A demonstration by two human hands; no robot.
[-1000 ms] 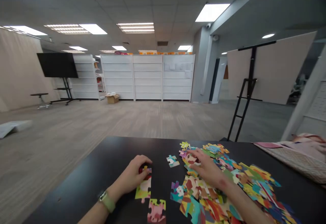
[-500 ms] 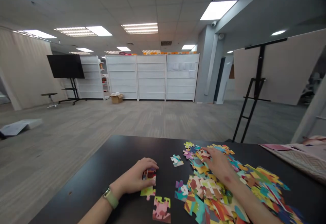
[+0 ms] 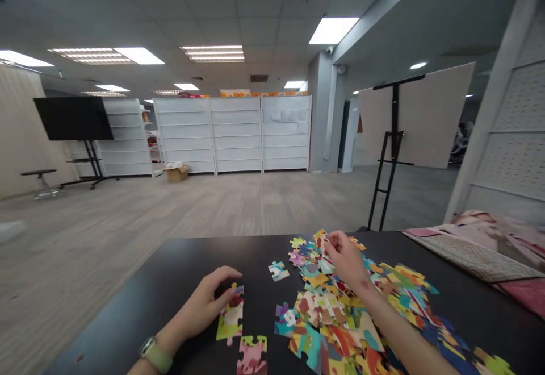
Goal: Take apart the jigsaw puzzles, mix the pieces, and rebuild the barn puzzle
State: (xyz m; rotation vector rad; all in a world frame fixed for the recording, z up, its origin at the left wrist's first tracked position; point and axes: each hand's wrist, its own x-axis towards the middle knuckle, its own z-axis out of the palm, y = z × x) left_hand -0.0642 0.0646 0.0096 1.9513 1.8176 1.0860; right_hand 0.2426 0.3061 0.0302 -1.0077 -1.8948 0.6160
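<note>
My right hand [image 3: 346, 257] is at the far side of a heap of puzzle pieces [image 3: 330, 307]. Its thumb and fingers are pinched around a colourful puzzle piece [image 3: 322, 241], which is partly hidden and raised at an angle. My left hand [image 3: 208, 295] rests on the black table, thumb and fingers apart. The thumb tip touches or hovers by the upper edge of joined green-and-red puzzle pieces [image 3: 231, 317]. Just below these lies a pink puzzle piece [image 3: 252, 355], and a white-and-teal puzzle piece [image 3: 279, 271] lies alone between the hands.
The dark table [image 3: 170, 270] holds the heap, which spreads toward the right. Folded pink and patterned fabric [image 3: 468, 250] lies along the table's right side. Beyond stand a board on an easel [image 3: 394, 136], white shelves [image 3: 238, 136] and a screen on a stand [image 3: 73, 118].
My head view has turned to the right. The right hand has lifted slightly with a piece pinched in it. My left hand has drawn back leftward, uncovering the joined pieces.
</note>
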